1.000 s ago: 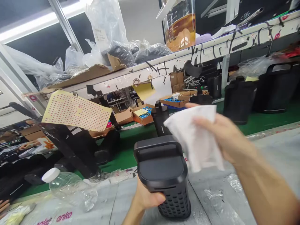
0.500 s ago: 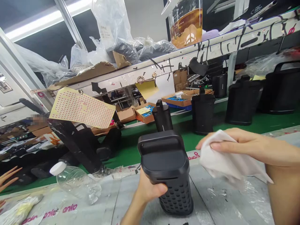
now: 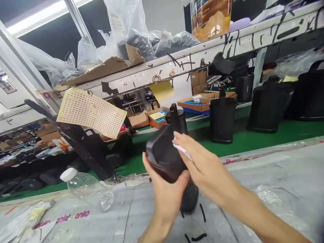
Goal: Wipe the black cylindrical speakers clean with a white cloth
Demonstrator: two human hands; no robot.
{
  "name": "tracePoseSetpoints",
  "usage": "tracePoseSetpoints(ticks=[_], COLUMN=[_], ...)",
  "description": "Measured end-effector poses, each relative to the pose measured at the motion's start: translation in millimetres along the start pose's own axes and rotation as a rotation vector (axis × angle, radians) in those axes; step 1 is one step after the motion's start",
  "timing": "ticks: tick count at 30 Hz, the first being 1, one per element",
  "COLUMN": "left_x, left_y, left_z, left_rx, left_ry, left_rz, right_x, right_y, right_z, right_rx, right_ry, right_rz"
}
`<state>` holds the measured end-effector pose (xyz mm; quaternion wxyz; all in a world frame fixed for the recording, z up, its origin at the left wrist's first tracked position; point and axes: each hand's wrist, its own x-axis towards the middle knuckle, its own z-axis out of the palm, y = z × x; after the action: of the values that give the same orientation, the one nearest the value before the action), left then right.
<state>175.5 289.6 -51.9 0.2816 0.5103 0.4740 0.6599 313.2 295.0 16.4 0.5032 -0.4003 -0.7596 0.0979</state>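
Has loose black strips on the grey bench closest in. Grips a tilted black device over it with the left hand, pinching a white cloth against its top with the right hand. Shows a capped clear bottle at left. Faces a green surface lined with upright black cases, then a white-edged shelf bearing plastic bags, beneath a lit tube lamp.

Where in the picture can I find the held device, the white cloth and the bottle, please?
Held device [image 3: 165, 147]: head view, on its dark upper end.
White cloth [image 3: 183, 150]: head view, on the narrow strip that shows.
Bottle [image 3: 85, 187]: head view, on its clear body.
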Motion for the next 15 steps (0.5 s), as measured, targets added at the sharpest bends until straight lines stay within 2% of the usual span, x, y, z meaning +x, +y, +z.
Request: tracePoseSetpoints(ticks=[2,5,7,9,12,15], left_x=[2.0,14.0,24.9,34.1,41.6,43.1], left_y=[-3.5,-10.3,-12.8,-13.1,-11.8,-11.6], left_z=[-4.7,-12.7,-16.8,-19.9,-23.9,-26.1], left_rx=[-0.004,-0.093,-0.218,-0.295,-0.259,-0.183], left_ry=[-0.102,-0.272,-0.392,-0.478,-0.509,-0.492], left_rz=[0.048,0.093,0.082,0.088,0.107,0.128], right_x=[8.1,19.7,22.0,16.9,-1.8,-22.5], right_y=[12.5,29.4,30.3,21.0,-1.6,-10.8], right_z=[5.3,-3.8,-10.2,-12.4,-15.7,-32.8], right_rx=[0.079,0.246,0.305,0.261,0.103,0.03], right_ry=[-0.042,-0.137,-0.208,-0.262,-0.301,-0.399], right_rz=[0.054,0.157,0.126,0.074,0.019,-0.088])
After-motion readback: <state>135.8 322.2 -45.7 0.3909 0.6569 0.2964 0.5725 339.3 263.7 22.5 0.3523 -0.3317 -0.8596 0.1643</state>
